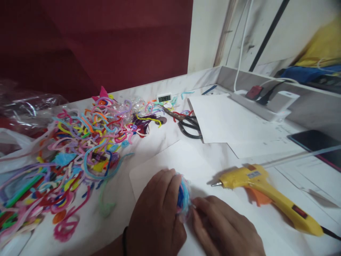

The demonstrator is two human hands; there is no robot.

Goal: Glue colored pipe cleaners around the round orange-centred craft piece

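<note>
My left hand (160,209) is closed around a small round coil of blue, light blue and pink pipe cleaner (183,195), with some clear, shiny material at its edge. Much of the coil is hidden behind the fingers. At its right side, my right hand (223,227) is closed in a pinch. A tiny pale bit shows at those fingertips, too small to name. Both hands are over white paper (170,156) on the table. To the right of them lies a yellow hot glue gun (255,177) on its side, its metal nozzle pointing left.
A large tangled heap of colourful pipe cleaners (87,131) covers the left side. Black-handled scissors (190,126) lie partly under white sheets (221,117). A small digital clock (164,97) stands behind. At right are a power strip (261,106) and a phone (314,142).
</note>
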